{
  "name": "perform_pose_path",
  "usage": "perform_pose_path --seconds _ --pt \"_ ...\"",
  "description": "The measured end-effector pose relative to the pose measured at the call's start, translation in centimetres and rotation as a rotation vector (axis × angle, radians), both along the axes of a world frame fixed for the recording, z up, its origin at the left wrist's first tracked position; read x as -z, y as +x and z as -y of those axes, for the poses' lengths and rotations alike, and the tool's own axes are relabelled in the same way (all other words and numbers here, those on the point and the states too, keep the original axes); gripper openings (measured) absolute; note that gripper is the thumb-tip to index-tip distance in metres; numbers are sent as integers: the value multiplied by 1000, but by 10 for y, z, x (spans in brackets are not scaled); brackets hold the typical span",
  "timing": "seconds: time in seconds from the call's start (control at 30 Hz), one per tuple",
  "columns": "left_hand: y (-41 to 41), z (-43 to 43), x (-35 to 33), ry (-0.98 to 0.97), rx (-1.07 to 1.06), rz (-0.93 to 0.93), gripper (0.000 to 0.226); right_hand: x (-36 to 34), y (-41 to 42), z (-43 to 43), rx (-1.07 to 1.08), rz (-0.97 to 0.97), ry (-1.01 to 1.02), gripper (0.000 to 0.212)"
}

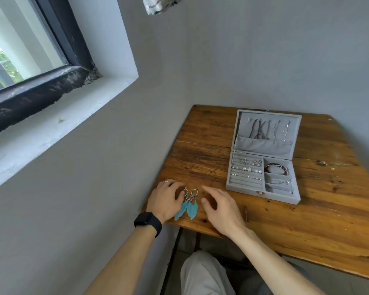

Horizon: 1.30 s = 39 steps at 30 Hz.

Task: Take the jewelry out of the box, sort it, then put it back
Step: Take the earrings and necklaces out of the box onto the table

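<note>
Head view showed two feather earrings (pixel 189 204) on the surface (pixel 307 220) near the open box (pixel 243 189), left fingers (pixel 180 193) bent onto one's metal top, right fingers (pixel 209 191) relaxed, empty; straightening them by the metal, not feathers, seemed wisest.

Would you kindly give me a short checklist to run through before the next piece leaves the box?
1. Jewelry box lid fully open: ok.
2. Feather earrings lying side by side on the table: ok.
3. Right hand free, holding nothing: ok.
4. Left hand clear of the earrings: not ok, it touches the left one.
5. Box emptied: not ok, studs, bracelet and necklaces are inside.
6. Necklaces in the lid untangled: cannot tell.
</note>
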State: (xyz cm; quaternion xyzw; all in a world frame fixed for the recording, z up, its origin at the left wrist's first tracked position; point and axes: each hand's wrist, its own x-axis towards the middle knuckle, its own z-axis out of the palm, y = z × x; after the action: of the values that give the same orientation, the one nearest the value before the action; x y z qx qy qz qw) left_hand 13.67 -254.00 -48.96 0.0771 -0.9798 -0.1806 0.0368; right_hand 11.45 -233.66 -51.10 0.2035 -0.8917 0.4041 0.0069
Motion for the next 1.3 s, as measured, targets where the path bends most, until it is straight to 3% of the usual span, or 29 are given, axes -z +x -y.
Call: perform_pose_path --seconds 0.2,0.47,0.6,0.8,0.93,1.13,1.3 --pt "-15 -32 -18 -142 50 -103 42 -26 5 -55 20 -65 -107 34" --pt "-83 -104 -56 -65 171 -237 41 -70 -52 -127 190 -151 -160 24" --pt "-133 -127 -81 -69 169 -267 50 -82 -97 -146 280 -210 -58 25" --pt "-216 -138 -104 264 123 -150 73 -92 -171 -141 383 -251 160 30" --pt "-255 -140 -99 361 187 -79 80 -93 -209 -126 423 -253 228 30" --pt "-277 -138 -88 365 220 -122 64 -93 -237 -107 500 -297 288 17" --pt "-273 -131 -87 339 241 -202 58 -96 -239 -100 524 -329 429 20"
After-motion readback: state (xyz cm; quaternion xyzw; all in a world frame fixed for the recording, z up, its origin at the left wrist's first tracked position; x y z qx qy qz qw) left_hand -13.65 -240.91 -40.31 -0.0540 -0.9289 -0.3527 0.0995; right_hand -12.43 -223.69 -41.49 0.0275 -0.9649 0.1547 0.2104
